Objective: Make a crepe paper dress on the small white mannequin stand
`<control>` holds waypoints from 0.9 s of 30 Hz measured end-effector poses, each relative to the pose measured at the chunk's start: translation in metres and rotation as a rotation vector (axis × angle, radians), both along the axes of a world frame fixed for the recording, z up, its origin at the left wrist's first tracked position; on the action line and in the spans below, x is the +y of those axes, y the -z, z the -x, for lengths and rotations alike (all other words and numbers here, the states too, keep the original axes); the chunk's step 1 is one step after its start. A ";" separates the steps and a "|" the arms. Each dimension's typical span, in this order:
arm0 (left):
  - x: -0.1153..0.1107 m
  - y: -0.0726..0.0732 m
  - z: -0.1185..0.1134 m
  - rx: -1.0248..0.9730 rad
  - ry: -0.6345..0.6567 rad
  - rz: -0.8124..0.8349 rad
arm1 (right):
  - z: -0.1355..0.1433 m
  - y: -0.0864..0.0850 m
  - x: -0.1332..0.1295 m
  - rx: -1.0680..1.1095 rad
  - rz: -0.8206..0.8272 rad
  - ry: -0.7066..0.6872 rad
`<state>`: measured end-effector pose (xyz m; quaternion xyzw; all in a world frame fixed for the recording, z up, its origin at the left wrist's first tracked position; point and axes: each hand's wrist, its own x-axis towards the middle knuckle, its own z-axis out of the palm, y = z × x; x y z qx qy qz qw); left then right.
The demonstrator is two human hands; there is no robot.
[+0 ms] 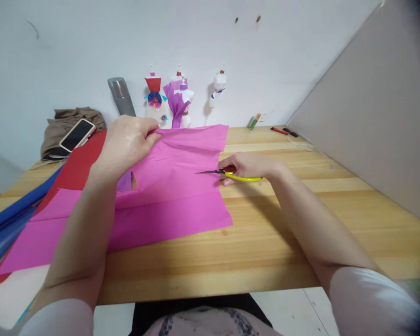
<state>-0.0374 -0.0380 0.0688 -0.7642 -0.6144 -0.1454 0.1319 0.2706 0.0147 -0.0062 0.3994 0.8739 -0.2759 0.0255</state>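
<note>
A large sheet of pink paper (171,210) spreads over the table's left and middle, its far part lifted. My left hand (128,140) pinches the sheet's far edge between thumb and fingers. At the sheet's right edge, my right hand (243,165) is closed around yellow-handled scissors (243,178). Their dark blade points left and lies across the pink paper; its other blade I cannot make out. A narrow gap shows in the sheet near my left forearm, with purple paper (125,182) visible beneath.
Red sheet (82,161) and blue sheets (24,200) lie at left. A phone (77,135) rests on brown cloth (61,119). Behind stand a grey bottle (122,95) and small dressed figures (154,95). A green tube (254,121) and red marker (279,130) lie near the wall.
</note>
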 end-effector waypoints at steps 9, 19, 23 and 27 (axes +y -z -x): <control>-0.006 -0.006 -0.004 0.030 0.012 0.030 | 0.003 0.003 0.000 0.009 -0.011 -0.020; 0.002 0.000 0.001 -0.002 0.032 -0.012 | 0.004 0.005 0.001 -0.005 -0.065 -0.022; 0.004 0.002 0.002 -0.047 0.066 -0.033 | 0.003 0.005 0.001 0.008 -0.093 -0.032; 0.006 0.004 0.005 -0.075 0.098 -0.049 | 0.002 0.006 0.001 -0.007 -0.118 -0.023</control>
